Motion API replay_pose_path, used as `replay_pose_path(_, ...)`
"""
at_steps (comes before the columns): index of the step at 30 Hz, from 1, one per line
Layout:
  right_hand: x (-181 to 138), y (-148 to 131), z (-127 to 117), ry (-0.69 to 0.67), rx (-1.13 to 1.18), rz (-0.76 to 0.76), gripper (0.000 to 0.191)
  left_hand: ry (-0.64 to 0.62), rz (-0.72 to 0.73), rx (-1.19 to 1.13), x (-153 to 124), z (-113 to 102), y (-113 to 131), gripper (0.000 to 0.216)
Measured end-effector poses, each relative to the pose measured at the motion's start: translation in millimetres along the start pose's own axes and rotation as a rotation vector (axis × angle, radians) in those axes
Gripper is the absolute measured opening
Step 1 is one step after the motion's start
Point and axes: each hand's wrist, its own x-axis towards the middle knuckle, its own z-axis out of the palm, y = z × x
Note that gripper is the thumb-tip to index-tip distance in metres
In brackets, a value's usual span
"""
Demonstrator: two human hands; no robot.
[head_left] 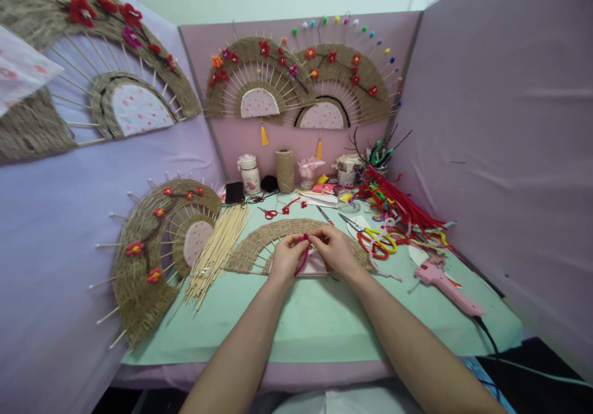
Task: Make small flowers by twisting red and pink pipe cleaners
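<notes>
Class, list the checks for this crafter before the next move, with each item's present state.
1. Bare left hand grips the fuzzy magenta stem: ok.
2. Bare right hand grips that stem too: ok.
3. Tan twine half-circle fan lies beneath the hands: ok.
4. Pink plastic glue gun lies off the fan, to the right: ok.
5. Glue gun hot: cannot tell.
6. Red and multicoloured fuzzy stems sorted: not ok, heaped loosely.

Pipe cleaner (304, 258) fuzzy, matt; fan (259, 236) rough, coarse twine — sticks (217, 247) bare wood. Glue gun (447, 289) smooth plastic; scissors (368, 232) metal-bladed, plastic-handled — desk (333, 327) covering matt, smooth.
</notes>
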Motion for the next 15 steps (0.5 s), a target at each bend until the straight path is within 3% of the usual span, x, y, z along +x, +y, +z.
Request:
replay_pose_path(4,-0.2,-0.1,-0.7,-0.026,-0.055,-0.037,0.015,0.005,0.012,0.102,0.3,-1.8,0.1,0.024)
replay_pose_path(15,1.1,3.1,-1.8,-0.029,-0.01,0.024,0.016,-0.053,-0.115,-0.038,-5.5,-1.8,12.0,0.029)
